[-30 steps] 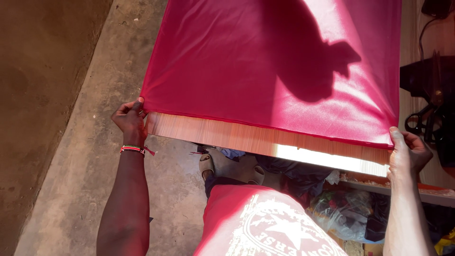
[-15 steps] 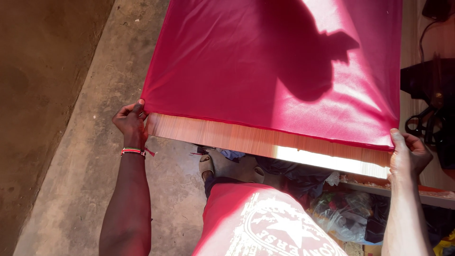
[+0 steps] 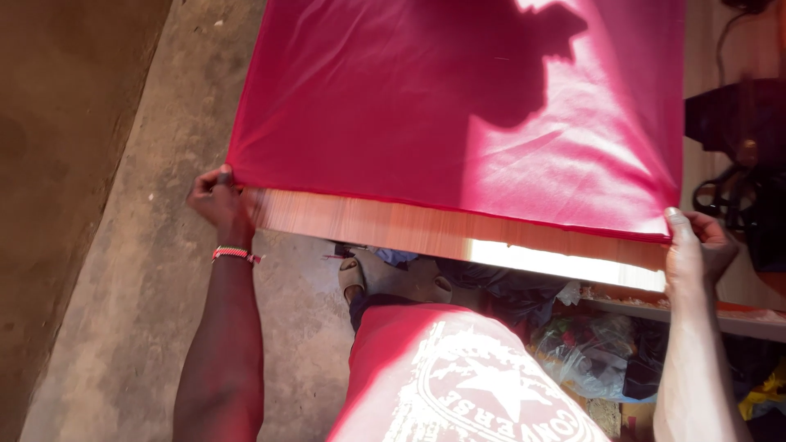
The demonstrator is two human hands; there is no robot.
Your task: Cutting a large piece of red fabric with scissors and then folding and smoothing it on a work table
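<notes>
Red cloth (image 3: pixel 458 106) lies stretched flat over a wooden table (image 3: pixel 385 229). Left hand (image 3: pixel 219 203) pinches its near left corner; right hand (image 3: pixel 694 250) clamps the near right corner (thumb on top). Hands are well apart. Below, possibly plastic bags (image 3: pixel 589 352), blurred.

A rough workshop is being indicated by the bare grey concrete floor (image 3: pixel 123 270) and crumpled plastic bags (image 3: pixel 589 352) being piled underneath.
</notes>
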